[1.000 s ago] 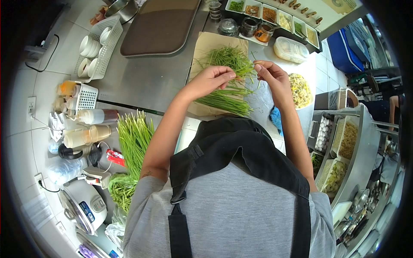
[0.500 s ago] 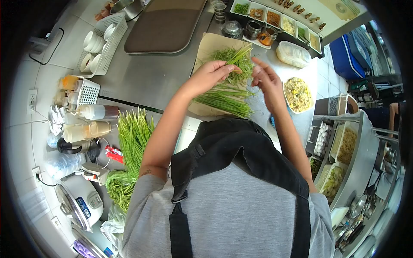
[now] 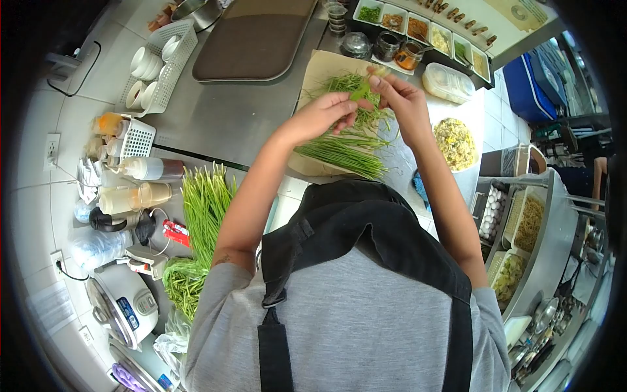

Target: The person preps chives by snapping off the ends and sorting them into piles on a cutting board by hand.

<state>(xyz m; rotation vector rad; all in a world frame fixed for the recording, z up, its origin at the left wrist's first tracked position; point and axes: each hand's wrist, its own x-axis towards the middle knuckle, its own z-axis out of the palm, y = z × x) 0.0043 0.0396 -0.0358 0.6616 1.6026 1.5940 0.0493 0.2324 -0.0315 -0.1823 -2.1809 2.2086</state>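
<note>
Both hands are raised over a sheet of brown paper on the steel counter. My left hand is closed on some green stalks, its thumb and fingers pinched around them. Close to it on the right, my right hand pinches the ends of the same stalks between thumb and fingers. Beneath the hands lies a loose pile of thin green trimmings. Nearer my body, a neat bunch of long green stalks rests on the paper. A larger bundle of chives lies to the left.
A brown tray sits beyond the paper. White cups stand in a basket at the left. Jars, a lidded plastic container and a plate of yellow-flecked food are at the right. Bottles and a rice cooker line the left wall.
My right hand has come back up and in towards my left hand, and its fingers have closed on the stalks. My left hand still holds greens.
</note>
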